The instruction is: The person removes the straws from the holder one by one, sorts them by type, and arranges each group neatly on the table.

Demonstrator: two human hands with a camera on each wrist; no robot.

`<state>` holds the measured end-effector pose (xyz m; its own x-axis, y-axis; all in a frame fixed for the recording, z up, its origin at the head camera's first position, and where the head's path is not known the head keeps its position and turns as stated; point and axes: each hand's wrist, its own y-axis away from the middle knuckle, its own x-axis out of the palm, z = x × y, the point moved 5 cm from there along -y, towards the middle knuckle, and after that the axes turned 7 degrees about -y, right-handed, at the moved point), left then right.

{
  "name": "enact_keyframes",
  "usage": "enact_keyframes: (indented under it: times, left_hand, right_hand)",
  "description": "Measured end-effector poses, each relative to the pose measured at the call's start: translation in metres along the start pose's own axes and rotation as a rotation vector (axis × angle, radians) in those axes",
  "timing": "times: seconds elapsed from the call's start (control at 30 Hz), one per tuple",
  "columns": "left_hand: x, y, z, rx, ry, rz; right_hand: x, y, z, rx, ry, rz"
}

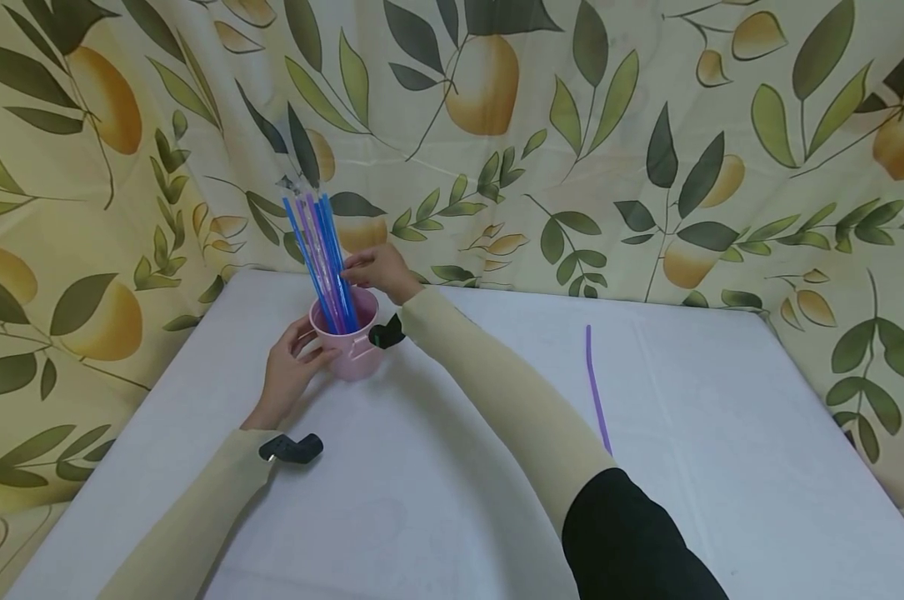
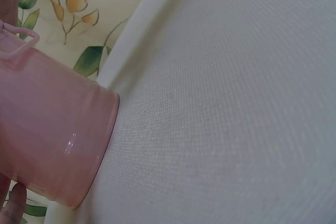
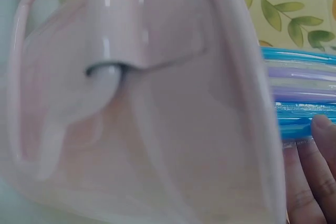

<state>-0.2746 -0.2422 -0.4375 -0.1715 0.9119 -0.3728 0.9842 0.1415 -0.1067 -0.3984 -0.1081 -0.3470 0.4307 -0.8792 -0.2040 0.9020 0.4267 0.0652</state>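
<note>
A pink cup (image 1: 356, 368) with a handle on its side stands on the table toward the back left. My left hand (image 1: 285, 375) grips it, thumb on the near side and fingers around the left. Blue and purple straws (image 1: 324, 258) stand upright in the cup, leaning slightly left, with clear crinkled wrap showing at their tops. At the bundle's right side, just above the rim, my right hand (image 1: 380, 271) pinches it; the right wrist view shows the thumb (image 3: 324, 132) on a blue straw. Close to the left wrist camera, the cup's base meets the white cloth.
A single purple straw (image 1: 596, 387) lies on the white table (image 1: 691, 450), right of centre. Behind the table hangs a curtain (image 1: 452, 192) printed with leaves and fruit. My right forearm crosses over the middle of the table.
</note>
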Motion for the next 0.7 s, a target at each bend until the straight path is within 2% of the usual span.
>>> enact_keyframes:
  times: [0.47,0.57,0.7]
  left_hand:
    - [0.001,0.002,-0.002,0.024,0.036,-0.007]
    - [0.001,0.002,-0.002,0.018,0.037,-0.010]
    - [0.001,0.000,-0.002,0.006,0.034,-0.019]
  right_hand:
    - [-0.009,0.001,0.004,-0.022,0.008,-0.052]
    - [-0.012,0.001,0.008,-0.050,-0.011,-0.064]
    - [-0.015,0.003,0.016,-0.130,-0.058,-0.080]
